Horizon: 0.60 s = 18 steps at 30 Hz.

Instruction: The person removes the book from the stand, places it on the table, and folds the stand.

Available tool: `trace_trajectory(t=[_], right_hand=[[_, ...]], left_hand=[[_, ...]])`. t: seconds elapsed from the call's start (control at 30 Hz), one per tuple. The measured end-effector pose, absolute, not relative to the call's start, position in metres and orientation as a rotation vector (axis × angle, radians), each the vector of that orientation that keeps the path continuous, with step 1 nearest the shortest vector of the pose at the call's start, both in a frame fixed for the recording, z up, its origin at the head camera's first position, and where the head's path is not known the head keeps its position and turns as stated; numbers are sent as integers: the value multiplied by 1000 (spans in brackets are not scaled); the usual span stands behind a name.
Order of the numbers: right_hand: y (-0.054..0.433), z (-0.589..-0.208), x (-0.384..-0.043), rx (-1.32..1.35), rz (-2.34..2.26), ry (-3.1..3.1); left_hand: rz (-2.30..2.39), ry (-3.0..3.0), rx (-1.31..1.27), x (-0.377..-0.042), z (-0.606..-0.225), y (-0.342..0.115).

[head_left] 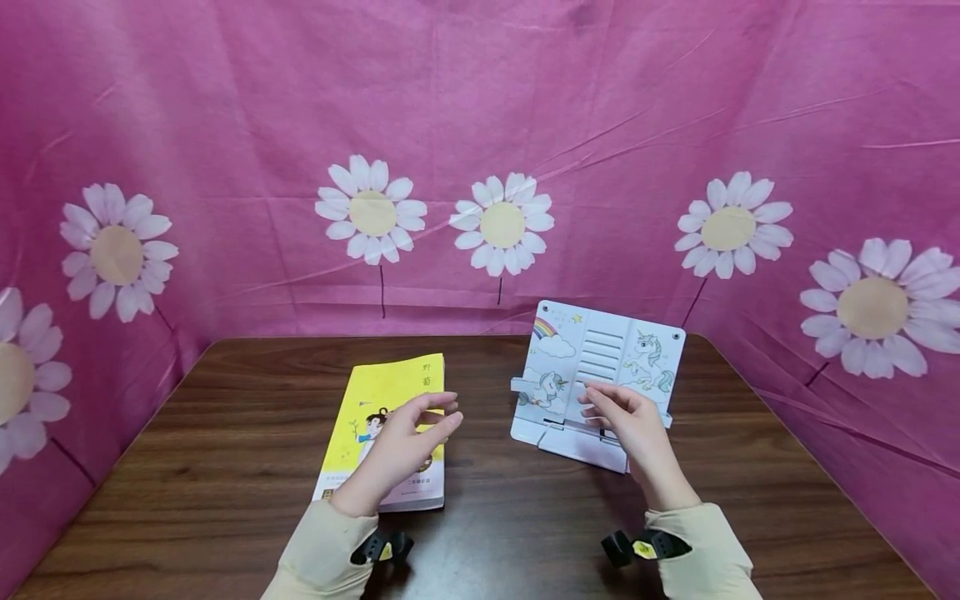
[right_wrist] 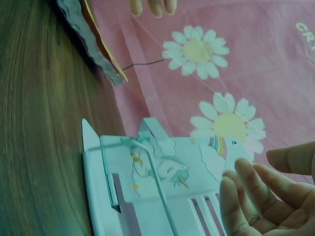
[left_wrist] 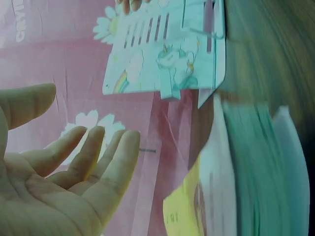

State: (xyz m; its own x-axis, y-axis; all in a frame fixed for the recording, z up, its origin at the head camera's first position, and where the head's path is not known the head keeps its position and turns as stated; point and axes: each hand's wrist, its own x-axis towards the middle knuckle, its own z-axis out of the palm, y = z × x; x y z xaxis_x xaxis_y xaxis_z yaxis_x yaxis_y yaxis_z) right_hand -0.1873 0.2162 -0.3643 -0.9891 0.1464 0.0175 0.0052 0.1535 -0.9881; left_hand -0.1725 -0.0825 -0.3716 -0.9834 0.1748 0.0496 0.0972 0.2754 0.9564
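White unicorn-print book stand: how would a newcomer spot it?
On the dark brown table, right of centre, by the right hand, is the white unicorn-print book stand, a tilted rectangular panel. Its slots set it apart from the thick yellow-and-white paper book lying flat to its left.

Left hand (left_wrist: 61,189) palm to camera, fingers extended, thumb apart. Yellow-covered book (left_wrist: 251,172) lower right, page edges facing lens, blurred. Unicorn-and-rainbow slotted bookstand (left_wrist: 147,59) up top; right hand (left_wrist: 134,4) just fingertips at frame edge. Wood-grain tabletop (left_wrist: 268,54) right, pink daisy-print cloth (left_wrist: 39,59) behind.
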Motion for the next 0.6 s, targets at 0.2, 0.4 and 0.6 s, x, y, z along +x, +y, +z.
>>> trace_trajectory(t=[0.2,0.4,0.6], right_hand=[[228,-364,-187,-160,1923,-2306],[237,-363,-187,-186,1909,-2256],[245,-362,-185,-230,1847,-2252]], left_hand=[[1824,2441,294,-174,-373,-65],[1854,2341,326,-176,-375,-52],[1854,2275,292,-178,-380,-36]])
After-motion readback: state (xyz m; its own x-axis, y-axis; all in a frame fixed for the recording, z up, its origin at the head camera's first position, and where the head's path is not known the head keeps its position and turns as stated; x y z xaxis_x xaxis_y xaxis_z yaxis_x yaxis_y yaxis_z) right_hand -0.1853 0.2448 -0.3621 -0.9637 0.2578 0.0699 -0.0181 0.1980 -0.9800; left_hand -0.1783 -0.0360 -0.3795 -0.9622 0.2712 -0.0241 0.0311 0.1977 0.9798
